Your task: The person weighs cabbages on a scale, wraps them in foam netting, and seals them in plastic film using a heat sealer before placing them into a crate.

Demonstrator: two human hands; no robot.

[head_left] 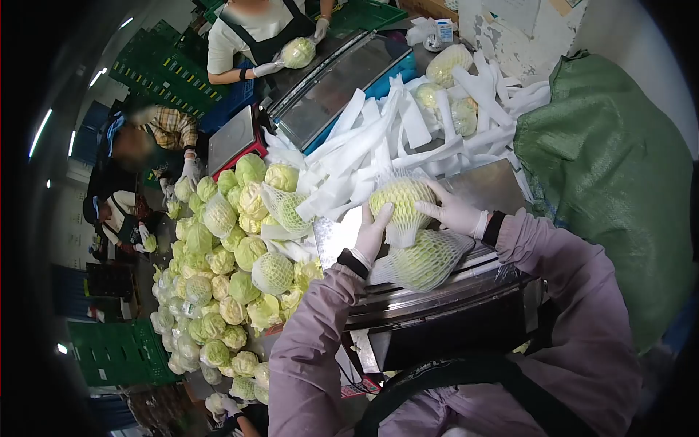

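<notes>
Between my two white-gloved hands is a cabbage in a white foam net, over the metal top of a machine. My left hand grips its left side, with the thumb up along the net. From the right, my right hand presses its fingers against the other side. Just below, nearer my body, a second netted cabbage lies on its side on the machine. The loose end of the held cabbage's net hangs down onto it.
Left lies a big heap of cabbages, some netted. White foam net sleeves spread beyond my hands. A green sack bulges at right. Across, a co-worker holds a cabbage by another machine; more people and green crates are left.
</notes>
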